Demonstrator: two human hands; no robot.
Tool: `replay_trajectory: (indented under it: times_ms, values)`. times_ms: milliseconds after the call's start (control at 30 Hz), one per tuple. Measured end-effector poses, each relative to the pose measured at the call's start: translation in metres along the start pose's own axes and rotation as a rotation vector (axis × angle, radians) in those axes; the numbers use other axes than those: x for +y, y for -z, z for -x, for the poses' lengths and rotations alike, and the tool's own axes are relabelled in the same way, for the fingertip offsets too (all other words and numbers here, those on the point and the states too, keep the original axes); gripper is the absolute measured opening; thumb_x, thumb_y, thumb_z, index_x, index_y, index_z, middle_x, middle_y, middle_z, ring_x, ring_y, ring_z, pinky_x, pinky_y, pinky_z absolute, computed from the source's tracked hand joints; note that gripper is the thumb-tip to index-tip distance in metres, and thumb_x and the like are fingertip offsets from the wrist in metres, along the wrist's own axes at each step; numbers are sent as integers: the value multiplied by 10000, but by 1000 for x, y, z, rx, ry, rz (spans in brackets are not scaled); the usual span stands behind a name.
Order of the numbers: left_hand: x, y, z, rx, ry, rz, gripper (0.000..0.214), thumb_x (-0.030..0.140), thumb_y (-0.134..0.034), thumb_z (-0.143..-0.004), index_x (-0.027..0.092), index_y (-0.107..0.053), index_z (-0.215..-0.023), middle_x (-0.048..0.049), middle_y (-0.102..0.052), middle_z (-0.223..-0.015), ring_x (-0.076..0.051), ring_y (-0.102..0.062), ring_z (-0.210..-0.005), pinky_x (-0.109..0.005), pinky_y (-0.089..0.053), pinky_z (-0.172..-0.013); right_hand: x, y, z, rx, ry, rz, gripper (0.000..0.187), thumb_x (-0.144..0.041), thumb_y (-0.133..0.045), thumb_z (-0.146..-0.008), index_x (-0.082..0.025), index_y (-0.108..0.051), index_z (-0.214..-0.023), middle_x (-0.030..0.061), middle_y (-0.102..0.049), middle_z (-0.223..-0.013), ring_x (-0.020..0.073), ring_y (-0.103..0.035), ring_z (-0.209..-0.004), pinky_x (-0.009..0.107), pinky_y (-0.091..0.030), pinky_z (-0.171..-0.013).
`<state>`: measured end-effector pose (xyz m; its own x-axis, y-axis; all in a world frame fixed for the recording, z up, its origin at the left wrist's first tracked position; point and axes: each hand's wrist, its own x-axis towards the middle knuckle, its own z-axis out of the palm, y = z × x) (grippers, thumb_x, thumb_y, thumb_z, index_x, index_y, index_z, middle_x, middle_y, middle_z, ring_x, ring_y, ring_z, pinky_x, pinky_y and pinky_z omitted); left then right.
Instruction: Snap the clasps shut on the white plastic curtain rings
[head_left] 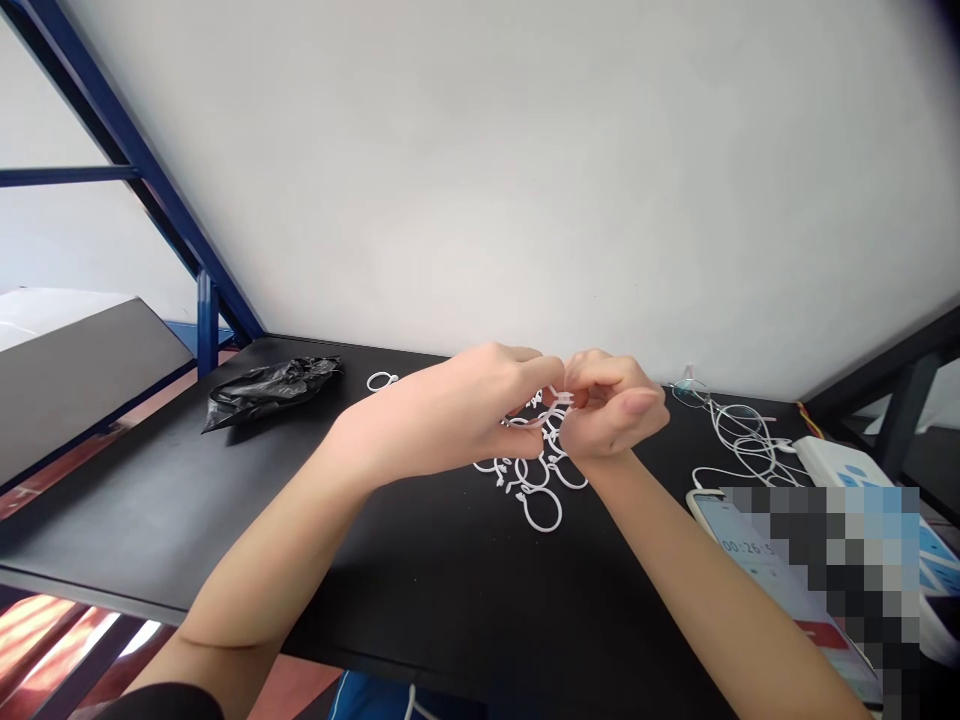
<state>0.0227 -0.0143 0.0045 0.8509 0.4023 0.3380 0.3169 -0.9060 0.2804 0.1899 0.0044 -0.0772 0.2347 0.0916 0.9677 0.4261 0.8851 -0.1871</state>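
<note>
Both hands meet above the middle of a black table (420,570). My left hand (457,410) and my right hand (611,410) are closed in pinches on one small white plastic ring (541,412) held between their fingertips. Just below and behind the hands lies a pile of several white plastic rings (536,490) on the tabletop. One more white ring (381,381) lies alone farther back to the left.
A crumpled black plastic bag (270,388) lies at the back left. White cables (739,440) coil at the back right. A phone (757,555) with a timer display and a white device (840,465) lie at the right. Blue metal framing (204,330) stands left, against a white wall.
</note>
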Motion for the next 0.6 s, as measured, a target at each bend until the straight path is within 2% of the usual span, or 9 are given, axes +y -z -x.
replay_trajectory:
  times_ms: [100, 167, 300, 367, 467, 533, 600]
  values:
    - [0, 1, 0, 19, -18, 21, 128, 70, -593, -818, 159, -503, -842, 33, -550, -798, -59, -388, -584, -195, -304, -522, -4, -1, 1, -17, 16, -8, 491, -466, -325, -1006, -214, -504, -624, -33, -402, -459, 115, -431, -378, 265, -283, -363]
    - [1, 3, 0, 35, -15, 46, 127, 81, -599, -831, 164, -503, -831, 36, -543, -797, -56, -388, -575, -193, -312, -524, -8, -2, -2, -13, 11, -21, 494, -459, -330, -1008, -213, -502, -616, -41, -365, -445, 111, -412, -369, 263, -271, -362]
    - [1, 6, -1, 27, 38, 58, 96, 114, -594, -859, 181, -526, -849, 45, -496, -776, -55, -373, -558, -191, -325, -507, -15, 1, -15, -63, -99, -114, 510, -476, -355, -1002, -206, -490, -591, -46, -330, -450, 96, -368, -365, 267, -262, -373]
    - [0, 7, -2, 36, 52, 45, 60, 142, -575, -888, 188, -542, -869, 46, -475, -763, -55, -365, -549, -194, -327, -505, -19, 5, -25, -142, -148, -157, 522, -475, -359, -1003, -199, -471, -574, -44, -333, -463, 87, -354, -374, 268, -260, -382]
    - [-3, 10, -3, 80, 59, 24, 77, 236, -534, -949, 186, -564, -900, 34, -460, -761, -56, -363, -547, -202, -329, -510, -25, 12, -44, -325, -132, -149, 474, -367, -424, -1002, -183, -430, -566, -51, -318, -488, 63, -323, -395, 249, -248, -394]
    - [-5, 13, -2, 110, 72, 7, 190, 321, -480, -985, 177, -572, -903, 23, -445, -762, -60, -358, -547, -212, -325, -510, -31, 17, -59, -504, -158, -51, 455, -277, -450, -993, -179, -398, -552, -58, -290, -480, 54, -305, -404, 233, -255, -399]
    - [-6, 15, -1, 122, 81, -17, 254, 365, -435, -1003, 177, -579, -911, 16, -438, -772, -63, -363, -552, -217, -324, -514, -36, 23, -72, -625, -201, 84, 434, -248, -510, -966, -177, -411, -549, -68, -289, -464, 46, -275, -406, 219, -232, -380]
